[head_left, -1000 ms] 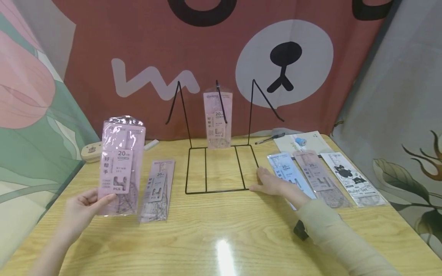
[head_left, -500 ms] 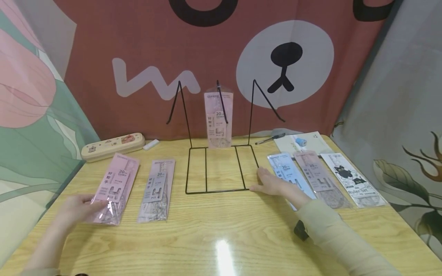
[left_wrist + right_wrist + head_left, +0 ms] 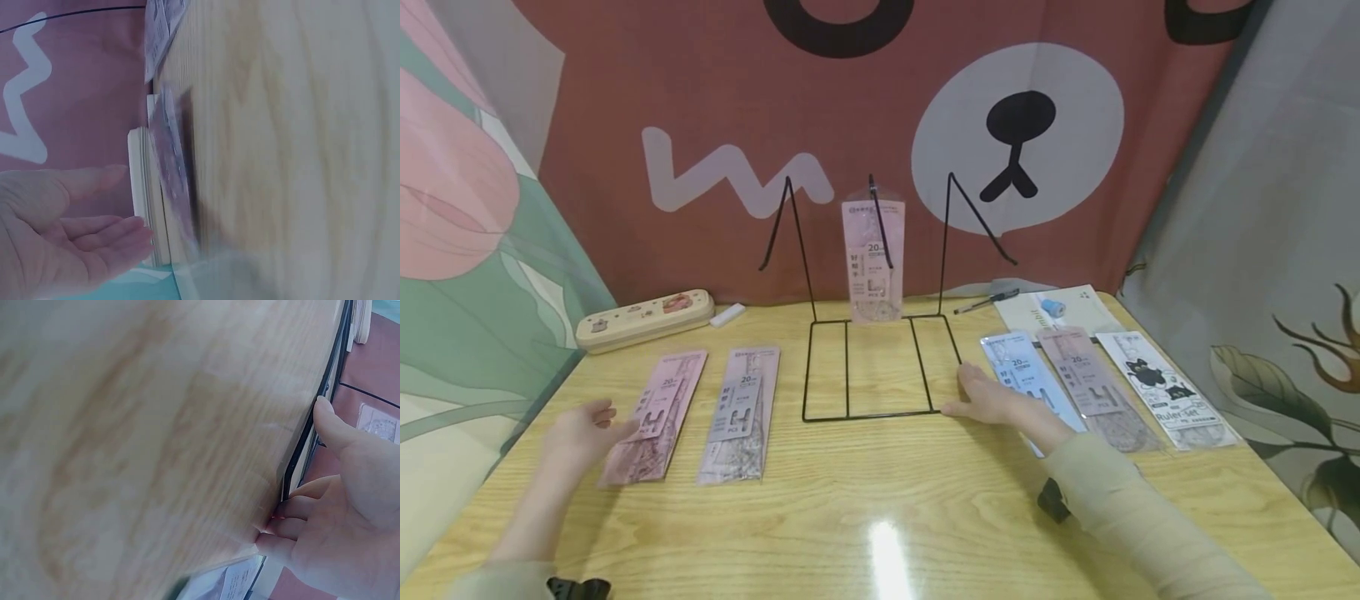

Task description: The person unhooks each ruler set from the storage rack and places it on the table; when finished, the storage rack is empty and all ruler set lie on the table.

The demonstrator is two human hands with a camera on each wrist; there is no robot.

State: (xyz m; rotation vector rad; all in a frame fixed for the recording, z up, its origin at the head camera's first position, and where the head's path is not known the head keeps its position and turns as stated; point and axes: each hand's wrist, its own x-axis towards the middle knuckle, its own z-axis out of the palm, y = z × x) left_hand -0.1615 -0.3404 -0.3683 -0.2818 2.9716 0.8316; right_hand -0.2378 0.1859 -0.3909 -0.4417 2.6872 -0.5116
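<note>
My left hand (image 3: pixel 578 437), fingers relaxed and holding nothing, is just beside a pink ruler-set packet (image 3: pixel 672 392) lying on the table at left. In the left wrist view, thumb and fingers stand apart near the packet (image 3: pixel 170 156). Right of it lies a second pink packet (image 3: pixel 743 412). My right hand (image 3: pixel 992 400) grips the front right corner of a black wire display rack (image 3: pixel 865 414); in the right wrist view the thumb and fingers (image 3: pixel 290 528) are at the wire. Another pink packet (image 3: pixel 872 292) hangs from the rack's middle hook.
A blue packet (image 3: pixel 1018 354), a pink packet (image 3: pixel 1082 375) and a white ruler-set packet (image 3: pixel 1165 387) lie at right. Behind them are a paper sheet (image 3: pixel 1090 304), a blue spool-like item (image 3: pixel 1053 308) and a pen (image 3: pixel 988 301). A pencil case (image 3: pixel 643 321) and a white eraser-like block (image 3: pixel 727 314) lie back left.
My left hand has lowered the pink packet to the table at left, let it go and drawn slightly away. The right hand has stayed at the rack's corner.
</note>
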